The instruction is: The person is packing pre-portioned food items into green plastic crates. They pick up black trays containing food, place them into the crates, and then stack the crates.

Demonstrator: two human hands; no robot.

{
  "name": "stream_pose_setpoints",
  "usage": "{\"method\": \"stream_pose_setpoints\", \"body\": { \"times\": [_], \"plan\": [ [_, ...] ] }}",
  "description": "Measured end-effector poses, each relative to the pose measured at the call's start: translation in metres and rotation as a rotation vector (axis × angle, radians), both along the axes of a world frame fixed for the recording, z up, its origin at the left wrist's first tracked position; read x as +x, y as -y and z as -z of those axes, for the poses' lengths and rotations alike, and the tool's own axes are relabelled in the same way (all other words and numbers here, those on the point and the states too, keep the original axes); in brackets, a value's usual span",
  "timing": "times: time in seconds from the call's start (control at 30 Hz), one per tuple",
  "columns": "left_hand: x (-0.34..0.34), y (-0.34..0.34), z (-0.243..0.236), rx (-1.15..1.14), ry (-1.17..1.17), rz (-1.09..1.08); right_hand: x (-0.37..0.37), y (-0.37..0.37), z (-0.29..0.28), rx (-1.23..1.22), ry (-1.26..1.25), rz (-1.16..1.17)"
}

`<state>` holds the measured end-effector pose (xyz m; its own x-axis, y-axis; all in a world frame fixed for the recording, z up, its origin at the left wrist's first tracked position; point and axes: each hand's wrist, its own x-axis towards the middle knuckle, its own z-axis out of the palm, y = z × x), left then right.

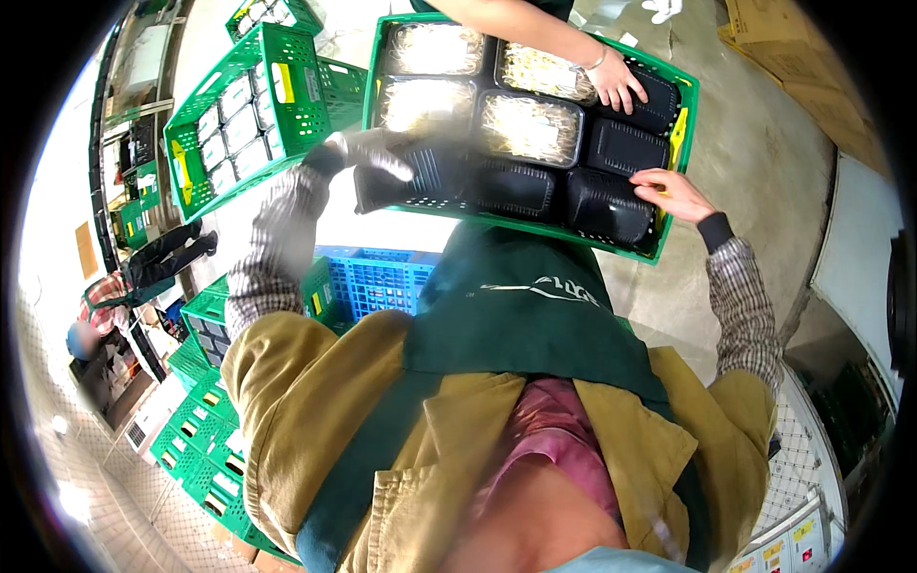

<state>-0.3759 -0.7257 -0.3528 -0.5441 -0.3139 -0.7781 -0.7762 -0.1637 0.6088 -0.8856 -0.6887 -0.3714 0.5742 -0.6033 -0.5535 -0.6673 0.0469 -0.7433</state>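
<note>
The gloved left hand [373, 158] is holding a black tray [435, 172] at the green crate's [373, 72] near left corner; keeping it level would likely be sparing its neighbours. The tray is appearing ribbed, dark and blurred. Rightward, the bare right hand's [673, 195] narrowed fingers are touching a second black tray [604, 205]; whether they are gripping cannot be told.

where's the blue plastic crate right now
In the head view, the blue plastic crate is left of centre, just left of the dark green apron and below the large green crate in the picture.
</note>
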Motion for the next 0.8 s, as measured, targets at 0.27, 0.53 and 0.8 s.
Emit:
{"method": "stream_pose_setpoints", "body": {
  "times": [0.27,0.53,0.8],
  "plan": [
    [0.042,-0.007,0.099,-0.592,0.109,0.156,0.065,-0.076,0.025,-0.691,-0.253,-0.231],
    [-0.024,-0.062,0.025,-0.880,0.589,0.269,0.016,-0.009,0.000,-0.072,0.273,-0.112],
    [-0.163,-0.102,0.024,-0.990,0.198,0.322,0.011,-0.017,0.020,-0.724,-0.502,-0.058]
  ]
}}
